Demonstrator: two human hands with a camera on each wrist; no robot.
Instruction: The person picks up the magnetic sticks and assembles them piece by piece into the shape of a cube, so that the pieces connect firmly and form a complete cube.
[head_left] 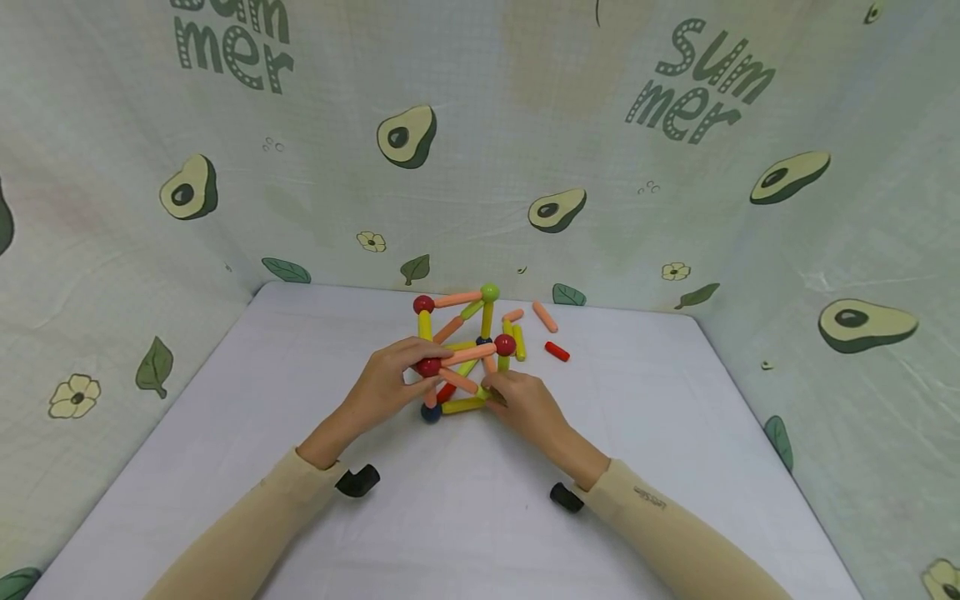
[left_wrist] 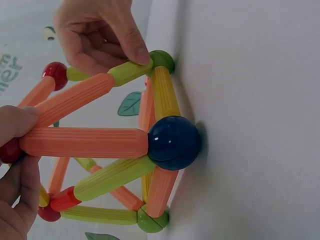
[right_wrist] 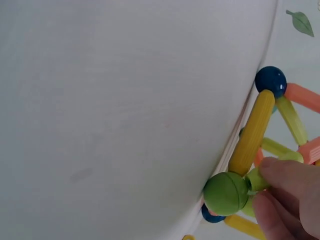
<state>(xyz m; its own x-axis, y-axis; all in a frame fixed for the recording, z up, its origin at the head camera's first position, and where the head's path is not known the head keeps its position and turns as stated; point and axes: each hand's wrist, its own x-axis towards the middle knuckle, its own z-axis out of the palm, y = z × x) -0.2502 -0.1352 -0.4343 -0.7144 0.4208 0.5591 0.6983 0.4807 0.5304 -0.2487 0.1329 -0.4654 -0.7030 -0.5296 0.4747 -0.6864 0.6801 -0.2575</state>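
Note:
A cube-like frame of coloured magnetic sticks and balls stands on the white table between the hands. The left hand point(head_left: 386, 377) grips the red ball point(head_left: 429, 367) at its near upper left corner. A pink stick point(left_wrist: 85, 142) runs from there down to a dark blue ball point(left_wrist: 175, 143). With thumb and fingers, the right hand point(head_left: 528, 404) pinches a light green stick point(left_wrist: 131, 72) at the lower near right corner. That stick's end is at a green ball point(right_wrist: 225, 193), which a yellow stick point(right_wrist: 252, 134) joins to the blue ball. Another red ball point(head_left: 505, 344) sits above the right hand.
Behind the frame, to its right, lie loose pieces: a red short stick point(head_left: 557, 351), a pink stick point(head_left: 545, 317) and yellow sticks point(head_left: 519, 342). A printed cloth point(head_left: 480, 167) walls the table at the back and sides. Black devices point(head_left: 360, 481) sit at both wrists.

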